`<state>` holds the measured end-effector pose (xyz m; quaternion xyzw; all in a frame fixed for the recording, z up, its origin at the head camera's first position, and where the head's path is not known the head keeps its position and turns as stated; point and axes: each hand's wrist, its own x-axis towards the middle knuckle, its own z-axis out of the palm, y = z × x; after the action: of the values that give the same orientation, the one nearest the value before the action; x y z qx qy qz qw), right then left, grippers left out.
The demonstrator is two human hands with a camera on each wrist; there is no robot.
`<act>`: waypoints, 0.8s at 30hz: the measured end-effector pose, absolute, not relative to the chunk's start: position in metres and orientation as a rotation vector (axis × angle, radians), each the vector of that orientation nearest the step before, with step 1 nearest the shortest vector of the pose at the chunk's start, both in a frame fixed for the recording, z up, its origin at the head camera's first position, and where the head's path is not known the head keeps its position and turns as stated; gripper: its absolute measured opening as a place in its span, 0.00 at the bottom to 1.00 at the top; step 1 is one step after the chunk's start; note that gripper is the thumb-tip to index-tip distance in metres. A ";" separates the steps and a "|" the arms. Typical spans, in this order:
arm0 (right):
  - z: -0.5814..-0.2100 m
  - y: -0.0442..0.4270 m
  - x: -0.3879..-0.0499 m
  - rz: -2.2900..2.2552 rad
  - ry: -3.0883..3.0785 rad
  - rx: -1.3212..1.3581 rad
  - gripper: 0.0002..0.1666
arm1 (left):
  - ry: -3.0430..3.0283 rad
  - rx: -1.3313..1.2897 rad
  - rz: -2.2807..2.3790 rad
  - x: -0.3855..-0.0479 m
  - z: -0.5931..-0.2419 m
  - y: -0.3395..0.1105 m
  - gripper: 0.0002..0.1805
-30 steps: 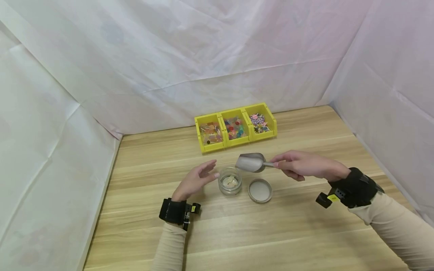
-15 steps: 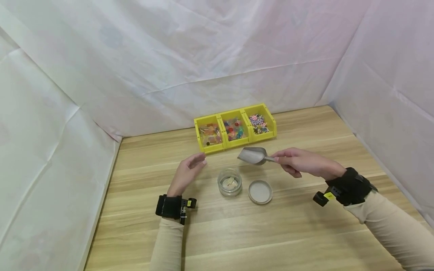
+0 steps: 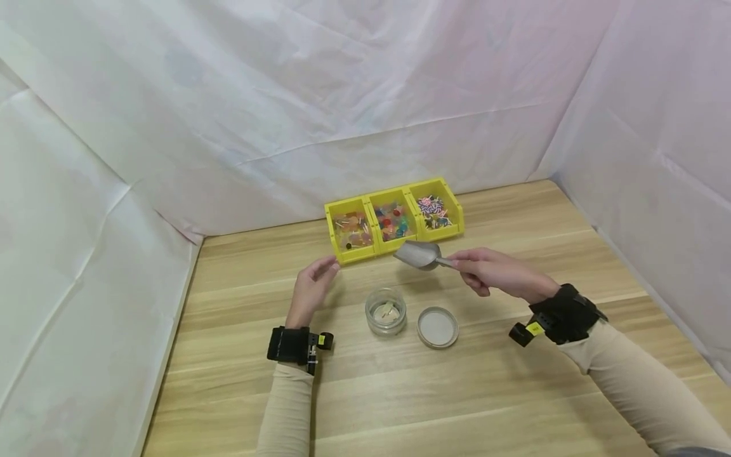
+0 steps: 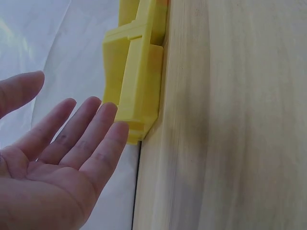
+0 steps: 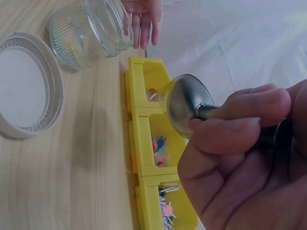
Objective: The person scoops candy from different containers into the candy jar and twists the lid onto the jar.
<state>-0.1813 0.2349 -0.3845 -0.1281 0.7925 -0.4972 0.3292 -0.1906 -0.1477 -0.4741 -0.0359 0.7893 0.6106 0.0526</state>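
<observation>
My right hand (image 3: 502,273) grips the handle of a metal scoop (image 3: 419,254), held above the table just in front of the yellow bins (image 3: 358,255). In the right wrist view, thumb and fingers of the right hand (image 5: 240,158) wrap the handle of the scoop (image 5: 184,103). My left hand (image 3: 310,289), fingers extended, is near the bins' front left corner; whether it touches them I cannot tell. In the left wrist view the left hand (image 4: 67,163) holds nothing. A glass jar (image 3: 385,312) with a few pale pieces inside stands between the hands.
A round lid (image 3: 437,327) lies right of the jar. The bins' three compartments hold small candies: orange and clear ones (image 3: 353,230), red and blue ones (image 3: 393,221), striped ones (image 3: 432,211). White cloth (image 3: 320,95) hangs behind and at both sides.
My left hand has moved away from beside the jar, left and toward the bins. The scoop, still in my right hand, has gone from beside the jar's rim toward the bins.
</observation>
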 end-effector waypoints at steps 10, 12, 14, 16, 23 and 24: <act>-0.393 0.222 -0.194 -1.417 2.058 -0.321 0.21 | 2.392 -0.131 1.937 -0.203 -0.481 -0.148 0.23; -0.394 0.220 -0.197 -1.433 2.060 -0.317 0.21 | 2.384 -0.135 1.947 -0.205 -0.482 -0.148 0.23; -0.395 0.219 -0.200 -1.447 2.062 -0.304 0.22 | 2.372 -0.147 1.956 -0.207 -0.483 -0.147 0.23; -0.395 0.218 -0.203 -1.461 2.063 -0.281 0.22 | 2.363 -0.157 1.958 -0.209 -0.483 -0.146 0.23; -0.396 0.215 -0.210 -1.457 2.091 -0.258 0.22 | 2.357 -0.175 1.953 -0.216 -0.485 -0.147 0.24; -0.396 0.214 -0.211 -1.454 2.096 -0.255 0.22 | 2.362 -0.178 1.948 -0.217 -0.485 -0.147 0.24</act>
<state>-0.2106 0.2138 -0.3960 -0.0954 0.7836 -0.5436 0.2852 -0.2171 -0.1471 -0.4847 -0.0579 0.7697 0.6347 0.0374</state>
